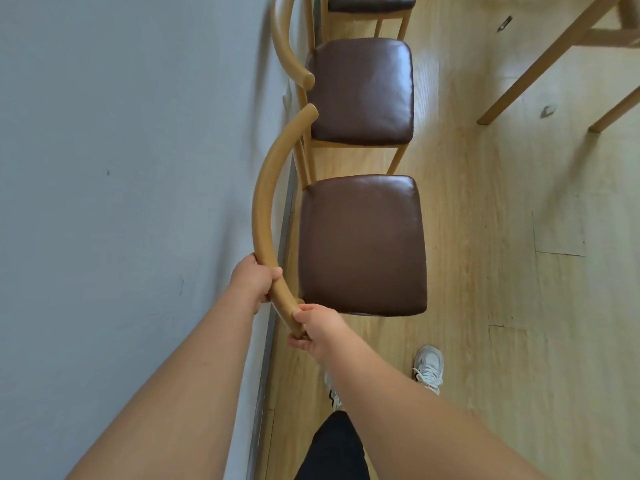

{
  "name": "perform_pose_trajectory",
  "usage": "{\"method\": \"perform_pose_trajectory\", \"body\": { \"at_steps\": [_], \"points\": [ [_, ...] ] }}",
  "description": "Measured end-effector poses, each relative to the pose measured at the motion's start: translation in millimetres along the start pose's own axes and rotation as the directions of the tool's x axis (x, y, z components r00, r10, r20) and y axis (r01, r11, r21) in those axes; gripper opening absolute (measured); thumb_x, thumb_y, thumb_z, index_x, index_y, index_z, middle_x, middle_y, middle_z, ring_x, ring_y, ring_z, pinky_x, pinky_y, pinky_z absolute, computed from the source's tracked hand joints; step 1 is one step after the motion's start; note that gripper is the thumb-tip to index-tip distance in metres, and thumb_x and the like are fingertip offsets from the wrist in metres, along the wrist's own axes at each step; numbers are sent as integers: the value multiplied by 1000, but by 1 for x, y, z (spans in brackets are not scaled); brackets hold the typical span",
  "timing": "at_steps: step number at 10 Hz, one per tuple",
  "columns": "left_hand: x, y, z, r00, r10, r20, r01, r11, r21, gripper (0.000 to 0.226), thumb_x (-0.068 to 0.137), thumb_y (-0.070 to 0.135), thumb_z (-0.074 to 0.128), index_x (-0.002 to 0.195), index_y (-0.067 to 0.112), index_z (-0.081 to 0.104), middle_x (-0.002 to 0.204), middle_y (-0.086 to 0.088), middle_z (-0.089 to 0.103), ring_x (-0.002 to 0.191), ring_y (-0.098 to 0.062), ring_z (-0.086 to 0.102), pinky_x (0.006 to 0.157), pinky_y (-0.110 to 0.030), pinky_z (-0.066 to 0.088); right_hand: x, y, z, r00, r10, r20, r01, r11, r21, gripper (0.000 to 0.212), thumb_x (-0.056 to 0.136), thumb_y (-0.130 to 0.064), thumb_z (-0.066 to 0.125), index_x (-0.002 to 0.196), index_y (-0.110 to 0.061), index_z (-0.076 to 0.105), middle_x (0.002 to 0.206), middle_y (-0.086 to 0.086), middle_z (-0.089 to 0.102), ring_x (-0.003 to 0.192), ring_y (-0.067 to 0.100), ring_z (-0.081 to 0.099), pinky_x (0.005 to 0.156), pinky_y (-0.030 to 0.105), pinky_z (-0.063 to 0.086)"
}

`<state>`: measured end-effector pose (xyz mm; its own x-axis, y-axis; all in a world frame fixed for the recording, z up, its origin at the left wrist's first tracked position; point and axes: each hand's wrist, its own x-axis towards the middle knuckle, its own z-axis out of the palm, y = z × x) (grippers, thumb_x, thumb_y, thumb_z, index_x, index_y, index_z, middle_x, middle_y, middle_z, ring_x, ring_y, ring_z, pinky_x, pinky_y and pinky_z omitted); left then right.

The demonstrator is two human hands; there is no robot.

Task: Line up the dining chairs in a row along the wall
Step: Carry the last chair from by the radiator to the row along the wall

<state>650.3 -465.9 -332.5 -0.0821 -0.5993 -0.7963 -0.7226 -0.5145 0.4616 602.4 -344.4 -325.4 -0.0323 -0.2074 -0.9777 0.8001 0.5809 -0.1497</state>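
Against the wall [121, 168] at left, the nearest dining chair [362, 244] stands at the near end of a row, its brown seat facing right and its curved backrest rail [263, 209] close to the wall. The rail's long axis runs near to far, parallel to the wall. The left hand [254, 277] is wrapped around the rail; the right hand [311, 327] clasps the rail's near end, so it is the nearer hand. The second chair [362, 91] sits just beyond, its rail end near this chair's far rail end. A third chair [370, 1] is cut off at the top edge. The held chair's legs are hidden under the seat, so floor contact cannot be confirmed. A table leg [540, 64] stands well apart at far right.
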Motion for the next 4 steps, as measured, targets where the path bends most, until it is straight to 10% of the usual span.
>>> {"method": "perform_pose_trajectory", "body": {
  "at_steps": [4],
  "points": [
    [-3,-1,-17,990,75,-120,-40,962,272,46,96,16,50,141,11,41,128,-13,55,108,-35,58,90,-43,51,-3,-19,-9,980,-181,-80,150,945,-292,37,95,-1,49,132,-2,54,133,22,57,123,35,55,104,44,47]
  ]
}}
